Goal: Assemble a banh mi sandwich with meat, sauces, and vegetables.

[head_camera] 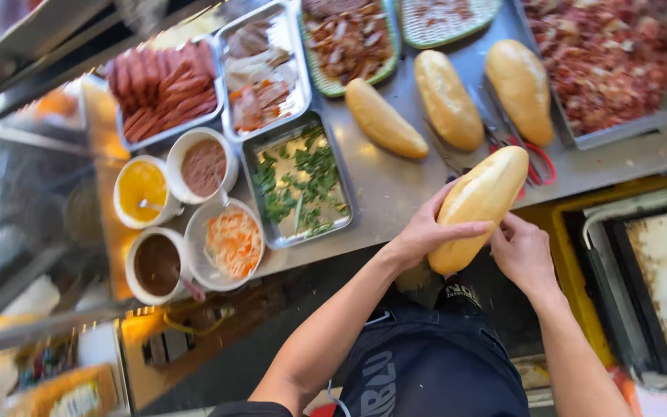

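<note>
Item in hand: one long baguette roll (479,207), golden crust, held at a slant above the front edge of the steel counter (395,193), its upper end toward the counter and its lower end toward the person's body.

Left hand (424,232): fingers curled across the middle and lower part of the roll, thumb beneath, gripping it closed.

Right hand (520,251): pressed against the roll's lower right side, fingers bent onto the crust (how firmly it grips cannot be told).

Just behind the roll's upper end: red-handled scissors (538,164), lying flat on the counter, partly hidden by the roll.

Further back, lying side by side on the counter: three more bread rolls (448,99), well apart from the hands.

Left of the hands: metal tray of green herbs (300,181); beside it a bowl of shredded carrot and radish (232,243); a cup of dark sauce (157,265); a cup of brown paste (204,166); a cup of yellow sauce (141,190).

Rear row: tray of red sausages (165,81); tray of sliced meats (260,73); green basket of cooked meat (347,40).

Far right: large tray of chopped reddish meat (607,58).
</note>
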